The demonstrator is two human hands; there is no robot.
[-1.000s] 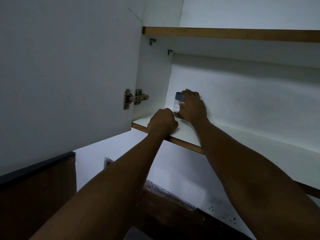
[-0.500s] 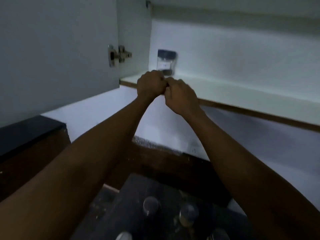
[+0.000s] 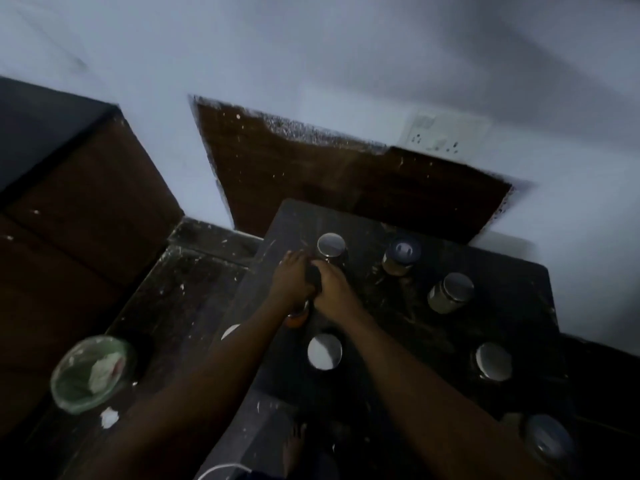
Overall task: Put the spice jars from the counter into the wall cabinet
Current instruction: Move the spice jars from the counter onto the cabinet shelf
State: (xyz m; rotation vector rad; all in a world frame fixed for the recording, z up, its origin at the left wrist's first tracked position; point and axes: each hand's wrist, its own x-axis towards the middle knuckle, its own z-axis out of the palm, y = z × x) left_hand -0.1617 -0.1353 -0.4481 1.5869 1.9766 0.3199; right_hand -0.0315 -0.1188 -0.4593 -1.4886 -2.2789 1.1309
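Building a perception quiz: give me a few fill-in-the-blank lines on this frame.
1. Both hands meet over a dark ____ on the counter.
2. The green bucket stands on the ____, left of the counter.
3. The wall socket sits ____ the brown panel.

Missing words: jar; floor; above

The whole head view is dim and smeared. The left hand (image 3: 290,276) and right hand (image 3: 331,285) meet over a dark jar (image 3: 313,277), hiding nearly all of it; whether either actually grips it can't be told. An orange-based jar (image 3: 297,318) seems mostly covered by the left wrist. The frame's bottom-right edge crops a blurred jar (image 3: 547,441).
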